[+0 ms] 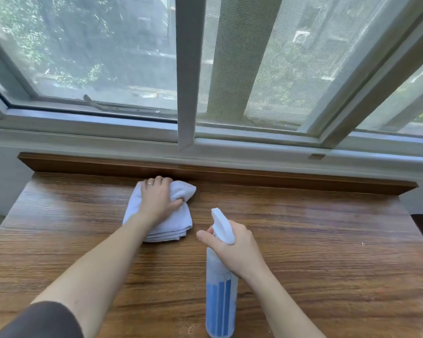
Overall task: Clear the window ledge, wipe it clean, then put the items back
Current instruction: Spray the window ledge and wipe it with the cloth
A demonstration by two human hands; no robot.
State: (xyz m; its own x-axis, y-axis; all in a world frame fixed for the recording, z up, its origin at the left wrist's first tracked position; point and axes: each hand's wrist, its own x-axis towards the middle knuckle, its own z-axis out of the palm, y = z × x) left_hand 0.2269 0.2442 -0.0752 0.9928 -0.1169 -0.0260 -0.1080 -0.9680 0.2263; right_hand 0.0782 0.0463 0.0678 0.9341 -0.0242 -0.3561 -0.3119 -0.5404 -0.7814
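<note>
your left hand [158, 203] presses down on a folded white cloth [166, 224], fingers spread over its far end and thumb tucked into a bunched corner, so it holds the cloth more by pressure than by a full clench. your right hand [235, 252] is wrapped round the neck of a spray bottle [221, 289], with blue liquid in its lower part and the nozzle aimed toward the window. the cloth lies flat on the wooden ledge [303, 240], its far edge close against the raised back strip [230, 178]. no items show on the ledge, so clearing looks done and wiping is the step in hand. to do it well, keep your palm flat and the cloth folded, run long strokes with the grain, and push into the seam at the strip, where dust likely gathers. spray lightly ahead of the cloth, not onto the frame.
</note>
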